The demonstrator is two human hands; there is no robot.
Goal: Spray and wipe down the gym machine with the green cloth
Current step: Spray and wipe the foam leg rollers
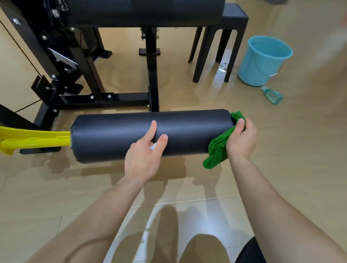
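A black padded roller (115, 134) of the gym machine lies across the middle of the view, mounted on a yellow arm (26, 139). My left hand (147, 152) cups the roller's near side, fingers spread on the pad. My right hand (241, 138) presses a bunched green cloth (217, 150) against the roller's right end cap. A clear spray bottle (272, 95) with bluish liquid lies on its side on the floor, far right of the roller.
The machine's black steel frame (75, 68) and a second, larger pad (143, 5) stand behind the roller. A black stool (220, 44) and a light blue bucket (264, 61) sit at the back right. Wet patches shine on the tan tile floor.
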